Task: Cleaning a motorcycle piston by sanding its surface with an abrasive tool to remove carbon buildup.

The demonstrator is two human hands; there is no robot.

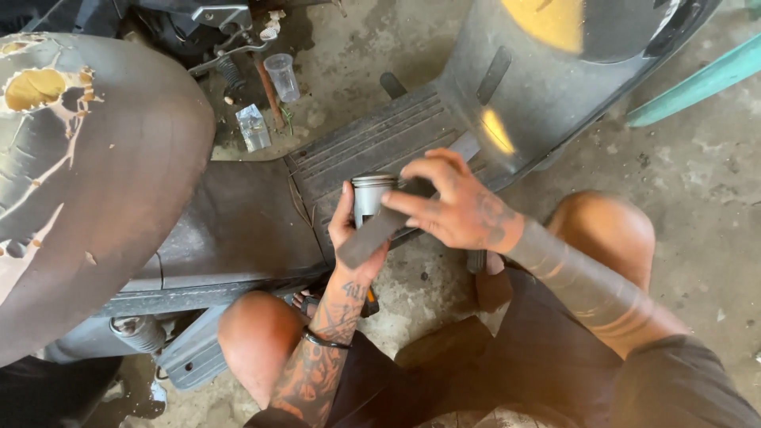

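Two hands worked mid-sanding: our left hand (pixel 353 238) gripped the metal piston (pixel 371 196) above the scooter footboard (pixel 372 143), our right hand (pixel 456 204), at three o'clock, pinched the grey abrasive strip (pixel 380 230) against it; next strokes, we judged, needed even pressure.

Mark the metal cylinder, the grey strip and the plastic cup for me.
metal cylinder (pixel 369 198): head view, on its shiny side wall below the rim.
grey strip (pixel 371 236): head view, on the strip's flat middle, between the two hands.
plastic cup (pixel 284 77): head view, on its clear side wall.

Plastic cup (pixel 283 76) stands behind scooter footboard (pixel 372 143), on floor (pixel 697 174).
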